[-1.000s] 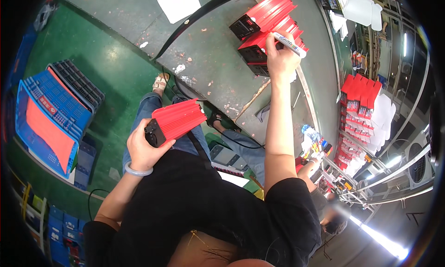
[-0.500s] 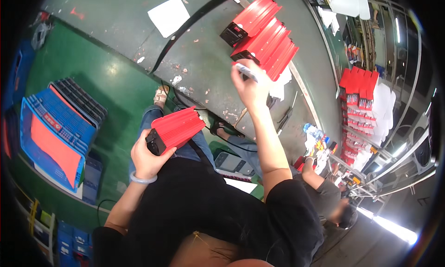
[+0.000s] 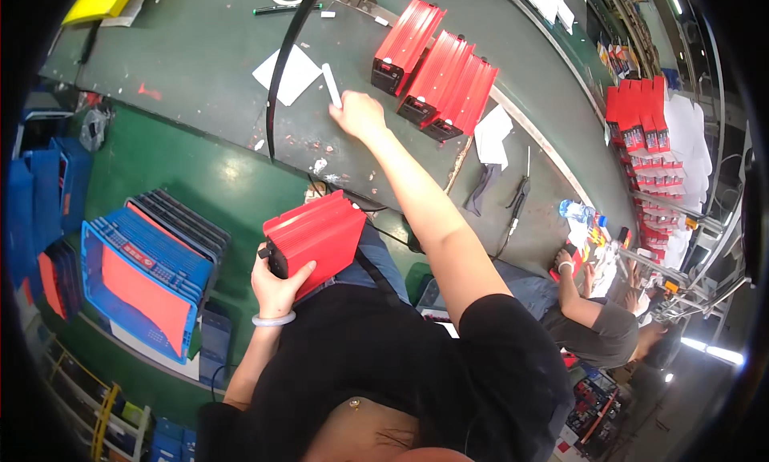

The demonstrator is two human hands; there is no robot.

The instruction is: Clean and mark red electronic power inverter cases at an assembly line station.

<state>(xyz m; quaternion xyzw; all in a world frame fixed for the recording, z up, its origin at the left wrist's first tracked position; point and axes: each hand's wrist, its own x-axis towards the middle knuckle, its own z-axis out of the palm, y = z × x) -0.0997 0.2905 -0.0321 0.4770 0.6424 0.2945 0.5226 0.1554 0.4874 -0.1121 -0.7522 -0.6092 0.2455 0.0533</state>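
My left hand (image 3: pixel 275 290) is wrapped round the lower end of a red ribbed metal case (image 3: pixel 316 236) with a black end panel, held tilted above my lap. In my right hand (image 3: pixel 360 116), stretched out over the bench, is a slim white pen-like stick (image 3: pixel 331 85). This hand is closed on one end, with the other end pointing away from me. Just left of the stick lies a white sheet of paper (image 3: pixel 287 76). Several more red ribbed cases (image 3: pixel 436 77) stand side by side on the bench, to the right of and beyond my right hand.
A black cable (image 3: pixel 279 85) arches across the grey-green bench (image 3: pixel 192 69). Blue trays (image 3: pixel 152 250) are stacked on the left. A dark tool with a thin tip (image 3: pixel 521 197) lies on the right, near a co-worker (image 3: pixel 597 326). Stacked red boxes (image 3: pixel 641 125) stand at far right.
My right hand has moved left, away from the red cases towards the white sheet, with the white stick in it. My left hand still grips its red case. The whole view has shifted.
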